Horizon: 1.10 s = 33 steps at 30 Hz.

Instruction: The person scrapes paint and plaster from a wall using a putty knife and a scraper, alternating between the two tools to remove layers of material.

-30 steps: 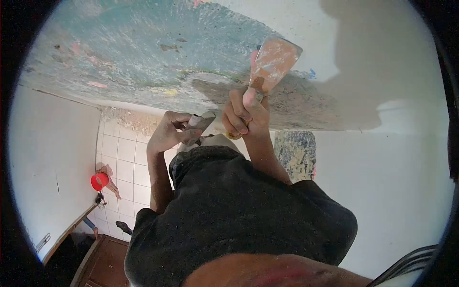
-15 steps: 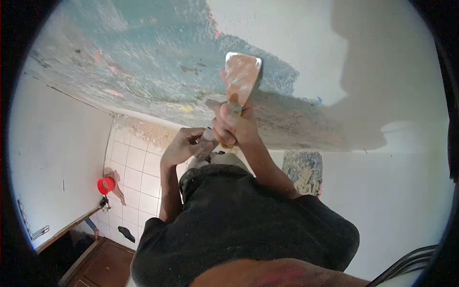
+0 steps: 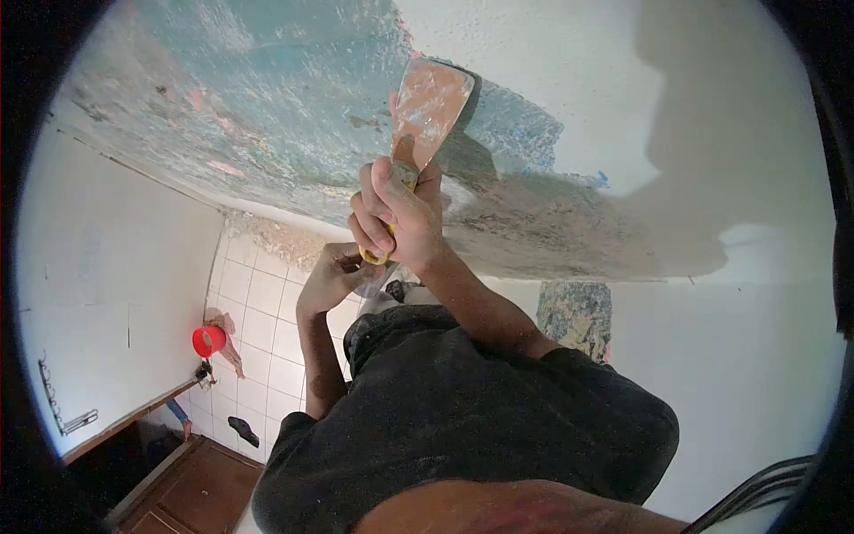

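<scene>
My right hand [image 3: 398, 209] is wrapped around the yellow handle of a paint scraper [image 3: 431, 105]. Its broad, whitish-smeared blade points up the wall, with the top edge where the white coat meets the stripped blue-grey patch [image 3: 294, 98]. Lower down and to the left, my left hand [image 3: 331, 280] is closed, its fingers curled around a greyish piece that I cannot make out. The scraper's handle end overlaps the left fingertips in this view.
White-painted wall [image 3: 569, 80] surrounds the bare patch. Below lies a tiled floor [image 3: 258, 311] with rubble [image 3: 276, 240] along the wall. Further off are a red bucket [image 3: 208, 342], a dark shoe-like item [image 3: 243, 432] and a brown door [image 3: 191, 489]. Black cables [image 3: 756, 494] hang lower right.
My right hand has moved up and to the left with the scraper, bringing the blade up to the white coat's edge. My left hand stays nearly in place.
</scene>
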Each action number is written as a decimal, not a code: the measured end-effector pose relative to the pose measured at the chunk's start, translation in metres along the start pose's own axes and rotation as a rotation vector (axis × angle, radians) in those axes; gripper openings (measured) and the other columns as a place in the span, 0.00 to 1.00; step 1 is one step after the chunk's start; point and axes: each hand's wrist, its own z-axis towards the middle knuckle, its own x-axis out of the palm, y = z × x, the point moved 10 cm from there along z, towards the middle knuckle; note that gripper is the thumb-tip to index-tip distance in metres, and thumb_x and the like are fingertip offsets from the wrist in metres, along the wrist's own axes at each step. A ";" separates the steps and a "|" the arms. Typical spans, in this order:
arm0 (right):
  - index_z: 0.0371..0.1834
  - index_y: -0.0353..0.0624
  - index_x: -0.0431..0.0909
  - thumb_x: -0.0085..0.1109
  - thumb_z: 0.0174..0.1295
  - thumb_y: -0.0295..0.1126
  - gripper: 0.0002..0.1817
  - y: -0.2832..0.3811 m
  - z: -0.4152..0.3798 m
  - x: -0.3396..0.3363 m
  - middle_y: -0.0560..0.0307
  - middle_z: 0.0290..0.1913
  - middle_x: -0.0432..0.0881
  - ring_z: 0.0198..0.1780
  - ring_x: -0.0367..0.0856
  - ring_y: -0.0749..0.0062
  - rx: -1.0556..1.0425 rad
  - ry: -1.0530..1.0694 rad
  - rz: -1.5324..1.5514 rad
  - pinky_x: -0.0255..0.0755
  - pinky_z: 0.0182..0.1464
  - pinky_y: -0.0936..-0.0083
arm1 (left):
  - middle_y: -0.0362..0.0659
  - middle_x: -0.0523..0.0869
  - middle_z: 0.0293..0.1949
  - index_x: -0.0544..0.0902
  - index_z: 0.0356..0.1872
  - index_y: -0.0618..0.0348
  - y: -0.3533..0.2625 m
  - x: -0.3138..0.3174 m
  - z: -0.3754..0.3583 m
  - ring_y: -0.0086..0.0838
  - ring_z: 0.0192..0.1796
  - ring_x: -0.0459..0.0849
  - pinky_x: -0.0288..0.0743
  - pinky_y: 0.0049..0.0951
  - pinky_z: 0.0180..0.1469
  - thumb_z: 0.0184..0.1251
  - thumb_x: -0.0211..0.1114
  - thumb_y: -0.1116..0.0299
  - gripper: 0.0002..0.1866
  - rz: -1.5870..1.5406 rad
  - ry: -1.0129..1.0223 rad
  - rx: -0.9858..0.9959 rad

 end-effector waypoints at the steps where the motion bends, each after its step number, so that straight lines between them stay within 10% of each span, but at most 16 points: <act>1: 0.77 0.64 0.47 0.48 0.75 0.34 0.32 -0.001 0.000 0.001 0.67 0.16 0.61 0.09 0.58 0.83 0.005 -0.009 0.011 0.58 0.11 0.80 | 0.35 0.86 0.34 0.86 0.45 0.64 0.001 -0.001 -0.001 0.15 0.35 0.78 0.72 0.21 0.37 0.61 0.71 0.77 0.11 0.001 -0.007 -0.003; 28: 0.76 0.70 0.52 0.49 0.74 0.37 0.30 -0.004 0.008 0.011 0.70 0.15 0.59 0.08 0.57 0.82 0.069 0.014 0.067 0.54 0.10 0.79 | 0.31 0.81 0.30 0.85 0.41 0.66 -0.007 0.008 -0.028 0.11 0.29 0.70 0.64 0.19 0.27 0.61 0.71 0.74 0.09 0.087 -0.063 0.040; 33: 0.63 0.43 0.67 0.57 0.70 0.34 0.21 -0.027 -0.019 -0.036 0.71 0.13 0.62 0.07 0.59 0.82 0.255 -0.145 -0.261 0.55 0.10 0.80 | 0.32 0.81 0.28 0.84 0.41 0.66 -0.011 -0.009 -0.034 0.13 0.28 0.71 0.67 0.20 0.29 0.63 0.68 0.71 0.10 0.195 -0.171 -0.050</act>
